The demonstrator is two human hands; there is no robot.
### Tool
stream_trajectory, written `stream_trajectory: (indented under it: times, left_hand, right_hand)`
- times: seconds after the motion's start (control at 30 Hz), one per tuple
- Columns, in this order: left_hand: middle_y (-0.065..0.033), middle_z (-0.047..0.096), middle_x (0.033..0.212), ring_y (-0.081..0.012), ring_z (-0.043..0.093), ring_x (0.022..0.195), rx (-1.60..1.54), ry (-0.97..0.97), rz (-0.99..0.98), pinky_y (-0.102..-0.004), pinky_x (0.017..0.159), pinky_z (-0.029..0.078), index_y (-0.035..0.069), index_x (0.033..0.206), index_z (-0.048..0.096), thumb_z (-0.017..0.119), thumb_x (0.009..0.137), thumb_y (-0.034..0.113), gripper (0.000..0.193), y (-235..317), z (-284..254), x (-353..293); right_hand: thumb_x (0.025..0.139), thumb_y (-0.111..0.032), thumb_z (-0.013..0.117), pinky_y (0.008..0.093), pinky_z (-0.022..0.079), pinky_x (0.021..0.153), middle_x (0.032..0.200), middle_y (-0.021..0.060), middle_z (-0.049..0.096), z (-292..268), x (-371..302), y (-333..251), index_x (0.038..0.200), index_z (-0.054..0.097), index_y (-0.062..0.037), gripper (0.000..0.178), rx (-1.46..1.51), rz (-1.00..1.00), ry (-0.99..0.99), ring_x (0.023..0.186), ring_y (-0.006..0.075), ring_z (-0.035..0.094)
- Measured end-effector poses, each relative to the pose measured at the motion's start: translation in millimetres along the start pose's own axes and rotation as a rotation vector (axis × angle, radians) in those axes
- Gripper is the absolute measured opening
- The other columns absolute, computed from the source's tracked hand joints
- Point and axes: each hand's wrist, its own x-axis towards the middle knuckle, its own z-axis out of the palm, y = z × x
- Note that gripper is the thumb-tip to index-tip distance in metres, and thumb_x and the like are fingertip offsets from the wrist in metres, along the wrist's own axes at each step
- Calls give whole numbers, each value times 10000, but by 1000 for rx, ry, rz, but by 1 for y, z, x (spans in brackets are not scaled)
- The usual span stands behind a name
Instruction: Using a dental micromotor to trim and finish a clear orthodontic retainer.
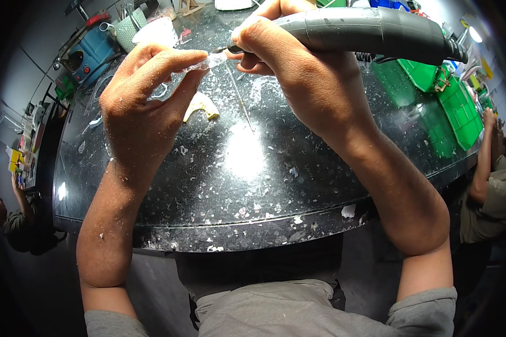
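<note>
Between its thumb and index finger, my left hand (143,104) pinches a small clear plastic piece (217,59), shaped like a dental tray, partly hidden by the fingers. Wrapped round a thick dark grey handpiece with a cord (371,31) is my right hand (320,84). The tool's narrow dark end sits close to the clear piece; whether they touch I cannot tell. White specks dust both hands. On the black table (298,185) below lies a yellow curved piece (202,105), partly behind the left hand. A thin straight rod or line (239,98) shows beside it.
Green plastic bins (458,112) stand at the right. A blue machine (89,55) and a pale green woven basket (130,29) with tools are at the far left. White flakes litter the tabletop. Other people work at the left edge (19,219) and right edge (489,191).
</note>
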Motion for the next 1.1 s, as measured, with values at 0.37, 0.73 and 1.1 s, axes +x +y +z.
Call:
stream_trajectory:
  times: [0.37, 0.73, 1.1]
  left_hand:
    - [-47, 689, 834, -133, 680, 759, 42, -1, 68, -257, 673, 537, 82, 1004, 757, 830, 752, 9, 273, -1, -2, 0]
    - [-45, 740, 906, -87, 695, 817, -50, 41, 30, -228, 716, 546, 85, 1264, 661, 831, 774, 23, 522, 1, 1, -1]
    - [-45, 743, 912, -76, 687, 841, 3, 18, 31, -231, 733, 545, 93, 1357, 608, 837, 783, 55, 619, 6, 1, 1]
  right_hand:
    - [933, -159, 646, 320, 459, 710, 820, 81, 594, 3, 0, 1, 948, 600, -29, 138, -15, -56, 2, 787, 169, 579]
    - [937, -161, 642, 322, 455, 711, 823, 77, 585, 1, -1, -9, 953, 577, -34, 143, -25, 38, 1, 785, 167, 569]
    - [948, -149, 641, 315, 455, 718, 817, 63, 569, -1, -1, -3, 963, 564, -37, 136, 32, 18, -35, 786, 150, 549]
